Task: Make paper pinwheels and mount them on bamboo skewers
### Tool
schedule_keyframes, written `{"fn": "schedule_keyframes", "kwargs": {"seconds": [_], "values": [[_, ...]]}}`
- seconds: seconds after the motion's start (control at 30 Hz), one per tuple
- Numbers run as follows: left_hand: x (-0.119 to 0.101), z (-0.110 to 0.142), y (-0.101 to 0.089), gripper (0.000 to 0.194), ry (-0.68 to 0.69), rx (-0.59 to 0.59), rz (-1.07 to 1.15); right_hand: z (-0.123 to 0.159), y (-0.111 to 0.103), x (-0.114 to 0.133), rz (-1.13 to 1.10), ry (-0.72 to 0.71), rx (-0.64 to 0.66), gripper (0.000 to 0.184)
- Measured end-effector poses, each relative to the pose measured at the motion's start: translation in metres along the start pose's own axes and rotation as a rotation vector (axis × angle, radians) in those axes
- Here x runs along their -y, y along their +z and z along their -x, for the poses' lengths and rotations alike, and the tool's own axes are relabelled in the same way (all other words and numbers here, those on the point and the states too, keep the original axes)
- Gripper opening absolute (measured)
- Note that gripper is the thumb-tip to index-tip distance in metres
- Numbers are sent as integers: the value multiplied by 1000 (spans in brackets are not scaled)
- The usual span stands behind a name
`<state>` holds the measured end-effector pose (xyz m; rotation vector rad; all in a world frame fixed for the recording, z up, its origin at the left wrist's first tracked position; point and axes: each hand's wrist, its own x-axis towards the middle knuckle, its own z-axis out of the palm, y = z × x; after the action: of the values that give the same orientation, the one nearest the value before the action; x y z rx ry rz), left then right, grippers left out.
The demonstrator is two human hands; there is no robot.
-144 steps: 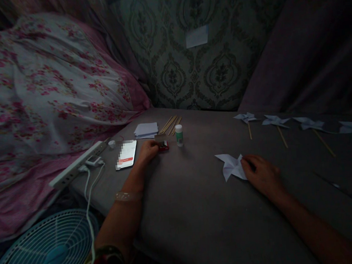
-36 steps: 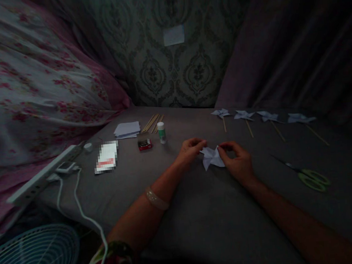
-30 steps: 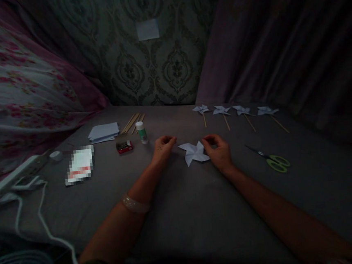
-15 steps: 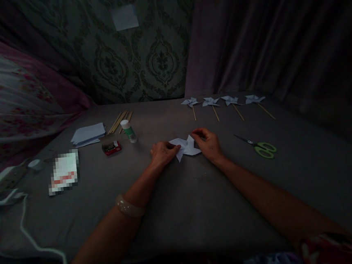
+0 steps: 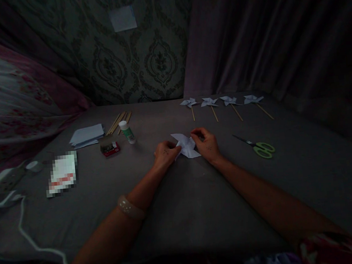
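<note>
A white paper pinwheel (image 5: 187,146) with folded blades is between my two hands, just above or on the grey cloth in the middle. My left hand (image 5: 166,152) pinches its left side, thumb on top of the paper. At its right edge, the thumb and fingertips of my right hand (image 5: 207,143) close on a blade; whether they also hold something small I cannot make out. No stick shows on this pinwheel.
Finished pinwheels on sticks (image 5: 210,102) lie at the back right. Green-handled scissors (image 5: 262,150) rest on the right. Leftward are a glue stick (image 5: 127,132), a red box of small metal pieces (image 5: 110,148), wooden sticks (image 5: 115,123), stacked paper (image 5: 86,135) and a white cable (image 5: 34,245).
The pinwheel has turned between my hands, so its blades point differently. My left hand has shifted slightly right; my right hand stays at the pinwheel's right edge.
</note>
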<state>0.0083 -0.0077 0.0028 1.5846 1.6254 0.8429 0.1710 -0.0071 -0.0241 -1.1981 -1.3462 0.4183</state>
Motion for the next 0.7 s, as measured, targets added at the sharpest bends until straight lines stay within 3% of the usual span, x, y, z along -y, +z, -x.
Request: {"fn": "schedule_keyframes", "kwargs": {"seconds": [0.17, 0.4, 0.57, 0.7], "values": [[-6, 4, -5, 16, -55, -108, 345, -1, -1, 15, -23, -32, -74, 13], [-17, 10, -13, 23, -159, -69, 941, -7, -11, 39, -57, -56, -3, 14], [-22, 15, -17, 29, -102, -63, 1044, -11, -12, 45, -229, 114, 121, 23], [-26, 22, -20, 38, -34, -38, 1044, -11, -13, 47, -284, 130, 187, 22]]}}
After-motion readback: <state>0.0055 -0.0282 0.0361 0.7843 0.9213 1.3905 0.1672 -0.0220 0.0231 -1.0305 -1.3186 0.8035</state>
